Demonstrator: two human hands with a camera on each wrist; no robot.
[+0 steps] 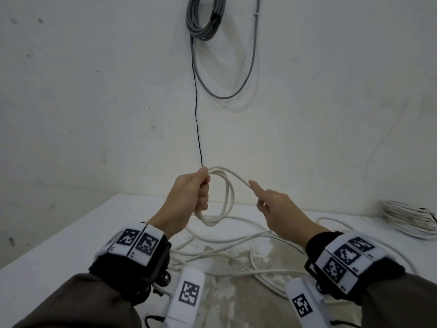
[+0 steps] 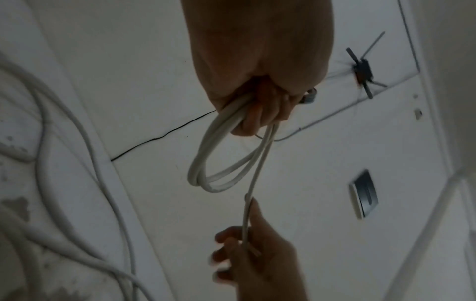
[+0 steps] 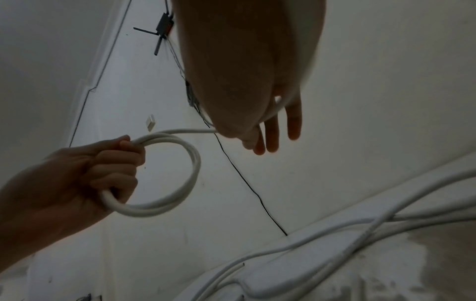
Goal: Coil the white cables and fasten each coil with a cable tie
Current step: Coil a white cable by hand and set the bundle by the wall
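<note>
My left hand (image 1: 194, 192) is raised above the table and grips a small coil of white cable (image 1: 230, 195) of a few loops; its fist (image 3: 110, 167) closes round the coil (image 3: 195, 163). One strand leaves the top of the coil and runs to my right hand (image 1: 272, 207). There it lies along the straight index finger and passes into the palm (image 2: 257, 254), held loosely by the curled fingers. The rest of the white cable (image 1: 205, 256) lies in loose tangled strands on the table below both hands.
The white table (image 1: 71, 245) has a worn patch in its middle and meets a white wall. A bundled white cable (image 1: 409, 221) lies at its right edge. A grey cable coil (image 1: 203, 17) hangs on the wall, with a thin black wire (image 1: 197, 114) dropping from it.
</note>
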